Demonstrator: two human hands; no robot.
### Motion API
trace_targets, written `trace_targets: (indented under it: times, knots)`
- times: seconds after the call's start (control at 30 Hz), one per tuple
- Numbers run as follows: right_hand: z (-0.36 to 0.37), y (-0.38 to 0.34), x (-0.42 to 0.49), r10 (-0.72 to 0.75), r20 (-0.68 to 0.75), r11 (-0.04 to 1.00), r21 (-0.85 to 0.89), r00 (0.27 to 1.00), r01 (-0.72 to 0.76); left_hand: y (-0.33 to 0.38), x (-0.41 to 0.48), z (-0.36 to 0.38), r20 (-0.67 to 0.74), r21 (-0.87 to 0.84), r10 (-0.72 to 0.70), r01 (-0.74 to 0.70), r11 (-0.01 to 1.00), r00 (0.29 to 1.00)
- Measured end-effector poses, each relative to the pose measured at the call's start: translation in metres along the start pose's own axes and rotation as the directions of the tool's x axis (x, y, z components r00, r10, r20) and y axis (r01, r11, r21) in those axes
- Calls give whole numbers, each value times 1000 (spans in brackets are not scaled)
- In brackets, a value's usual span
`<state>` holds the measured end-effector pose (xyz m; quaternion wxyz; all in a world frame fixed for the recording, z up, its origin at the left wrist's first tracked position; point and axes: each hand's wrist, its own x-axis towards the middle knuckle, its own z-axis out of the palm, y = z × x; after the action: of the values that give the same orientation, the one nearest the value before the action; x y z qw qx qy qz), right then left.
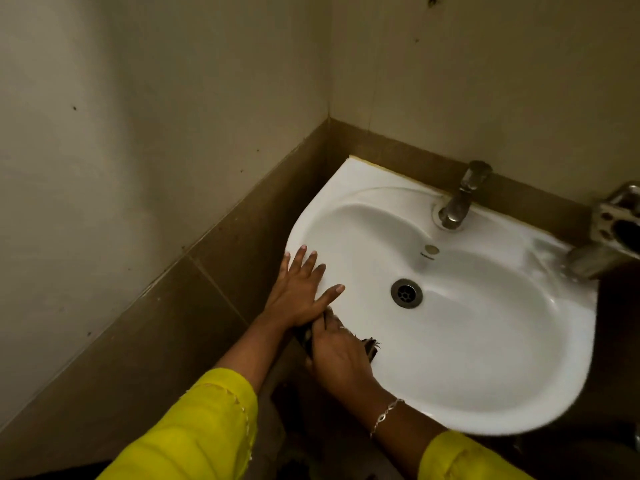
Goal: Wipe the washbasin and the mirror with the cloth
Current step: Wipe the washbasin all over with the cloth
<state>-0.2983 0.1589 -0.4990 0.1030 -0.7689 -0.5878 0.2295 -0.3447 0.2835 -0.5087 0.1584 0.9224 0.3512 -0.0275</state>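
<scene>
The white washbasin [485,341] is fixed in the wall corner, with a steel drain [406,293] in its bowl. My left hand [299,289] lies flat on the basin's left rim, fingers spread. Just below it, my right hand [337,355] presses a dark cloth [370,347] against the front-left rim; only a frayed corner and a dark strip of the cloth show under the hand. No mirror is in view.
A steel tap [460,199] stands at the back of the basin. A metal fixture [616,220] juts in at the right edge above the rim. Brown tiles [207,271] line the lower walls; the left wall is close to the basin.
</scene>
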Motion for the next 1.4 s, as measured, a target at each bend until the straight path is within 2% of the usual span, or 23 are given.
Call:
trace_targets:
  times: [0.3, 0.47, 0.7, 0.87, 1.1, 1.4]
  knots:
    - [-4, 24, -40, -39, 16, 965, -257, 999, 42, 24, -14, 14, 17, 188, 39, -41, 981, 999]
    - [4, 48, -56, -114, -65, 907, -413, 991, 77, 39, -17, 19, 47, 241, 34, -44, 969, 998]
    - [2, 88, -84, -255, -168, 847, -513, 952, 136, 42, -16, 21, 61, 331, -28, 6, 943, 998]
    - [-4, 121, -105, -411, -200, 785, -574, 889, 234, 42, -16, 23, 75, 358, -44, 14, 934, 996]
    - [-13, 177, -126, -552, -182, 722, -593, 814, 357, 42, -15, 23, 85, 398, -57, 19, 917, 995]
    - [-57, 246, -136, -669, -76, 651, -541, 740, 533, 44, -14, 24, 63, 394, -39, 11, 919, 997]
